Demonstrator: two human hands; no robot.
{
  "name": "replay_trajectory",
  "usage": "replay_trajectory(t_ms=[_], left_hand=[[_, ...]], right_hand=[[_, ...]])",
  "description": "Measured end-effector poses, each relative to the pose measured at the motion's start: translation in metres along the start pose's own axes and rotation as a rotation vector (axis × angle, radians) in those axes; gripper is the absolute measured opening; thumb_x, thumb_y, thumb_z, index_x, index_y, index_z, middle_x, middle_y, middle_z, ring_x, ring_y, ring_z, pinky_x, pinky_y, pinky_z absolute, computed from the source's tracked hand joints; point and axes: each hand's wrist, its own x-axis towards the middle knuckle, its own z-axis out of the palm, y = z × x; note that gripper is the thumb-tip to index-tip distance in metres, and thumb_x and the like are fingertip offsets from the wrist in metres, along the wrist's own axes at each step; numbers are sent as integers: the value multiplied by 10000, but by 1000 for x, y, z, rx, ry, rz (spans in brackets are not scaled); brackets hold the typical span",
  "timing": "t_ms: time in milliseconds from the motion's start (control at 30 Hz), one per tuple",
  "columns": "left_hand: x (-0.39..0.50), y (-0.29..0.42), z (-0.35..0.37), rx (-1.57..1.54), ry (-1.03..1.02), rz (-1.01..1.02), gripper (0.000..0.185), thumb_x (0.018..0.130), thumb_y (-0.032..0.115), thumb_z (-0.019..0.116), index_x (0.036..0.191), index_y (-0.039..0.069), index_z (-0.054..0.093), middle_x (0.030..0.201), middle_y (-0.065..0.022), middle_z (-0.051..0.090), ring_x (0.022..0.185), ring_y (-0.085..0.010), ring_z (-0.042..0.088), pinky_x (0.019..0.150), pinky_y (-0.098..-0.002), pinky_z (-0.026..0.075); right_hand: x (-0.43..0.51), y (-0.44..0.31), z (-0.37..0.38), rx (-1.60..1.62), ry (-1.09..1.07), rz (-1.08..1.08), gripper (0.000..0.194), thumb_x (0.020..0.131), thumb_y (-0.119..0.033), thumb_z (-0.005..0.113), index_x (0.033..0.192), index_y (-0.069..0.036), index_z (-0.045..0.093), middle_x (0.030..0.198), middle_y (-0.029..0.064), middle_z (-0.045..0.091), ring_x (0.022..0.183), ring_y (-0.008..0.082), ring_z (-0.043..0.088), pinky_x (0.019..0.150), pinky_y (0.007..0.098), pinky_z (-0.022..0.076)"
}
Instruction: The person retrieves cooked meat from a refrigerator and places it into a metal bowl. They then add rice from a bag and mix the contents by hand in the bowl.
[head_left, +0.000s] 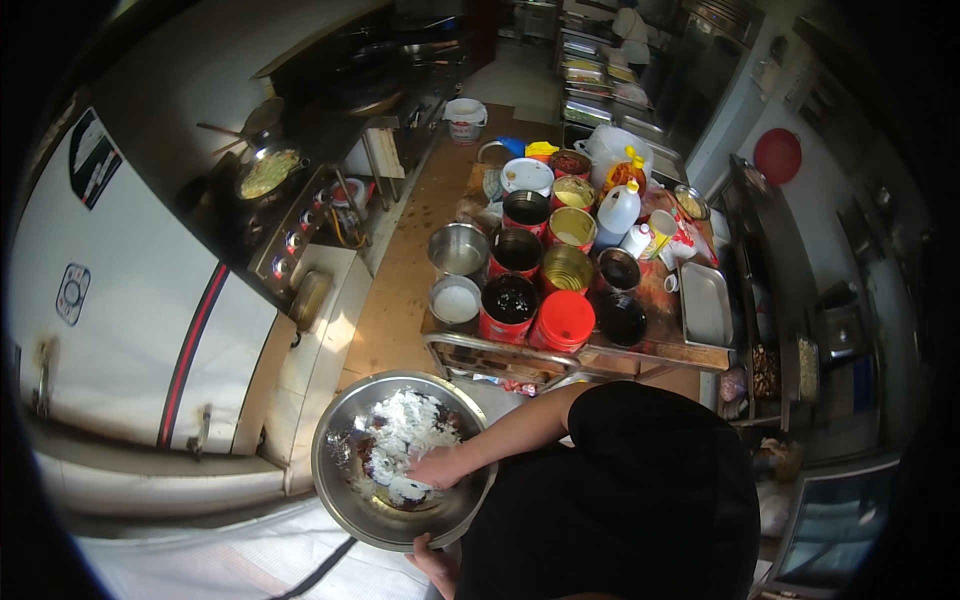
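Observation:
A large steel mixing bowl (337, 480) holds white powder (405, 435) lying over dark reddish-brown pieces. Some yellowish liquid shows at the bowl's bottom. My right hand (437, 466) reaches down into the powder inside the bowl; its fingertips are buried, so what they hold is hidden. At the near edge, my left hand (433, 562) grips the bowl's rim, with thumb and fingers around it. The bare right forearm crosses over the bowl's right side.
A wooden table (660, 345) bears several red tins, a steel pot (457, 251), a red lid (566, 319), bottles and a metal tray (706, 304). At left are a white cabinet (135, 300) and a stove with a wok (268, 174). A person (631, 36) stands far back.

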Motion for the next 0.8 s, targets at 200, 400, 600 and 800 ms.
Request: replay_trajectory(t_ms=[200, 400, 600, 800], left_hand=[[139, 58, 25, -130, -174, -16, 672, 707, 55, 579, 1360, -66, 479, 1291, -166, 567, 1158, -298, 567, 996, -410, 460], [248, 134, 86, 62, -258, -76, 506, 779, 31, 573, 1275, -59, 531, 1138, -114, 612, 1027, -235, 593, 906, -356, 485], [327, 202, 158, 169, -367, 56, 386, 759, 35, 572, 1134, -50, 616, 1052, -85, 647, 999, -199, 587, 887, -327, 457], [439, 222, 222, 262, -489, -16, 430, 754, 45, 573, 1171, -54, 604, 1052, -87, 648, 973, -201, 594, 880, -321, 458]], right_hand=[[90, 37, -83, -16, -10, -155, 322, 748, -202, 718, 976, 15, 653, 1085, 228, 637, 915, 402, 683, 723, 491, 570], [167, 101, -224, 104, 293, -132, 468, 825, -296, 706, 1205, -45, 598, 1236, 212, 584, 1048, 396, 639, 795, 497, 571], [258, 183, -283, -79, 320, 8, 467, 886, -394, 646, 1278, -150, 579, 1281, 117, 582, 1103, 363, 630, 847, 510, 564], [274, 283, -352, 26, 298, 364, 453, 931, -408, 602, 1289, -132, 577, 1354, 148, 551, 1146, 374, 614, 886, 496, 545]])
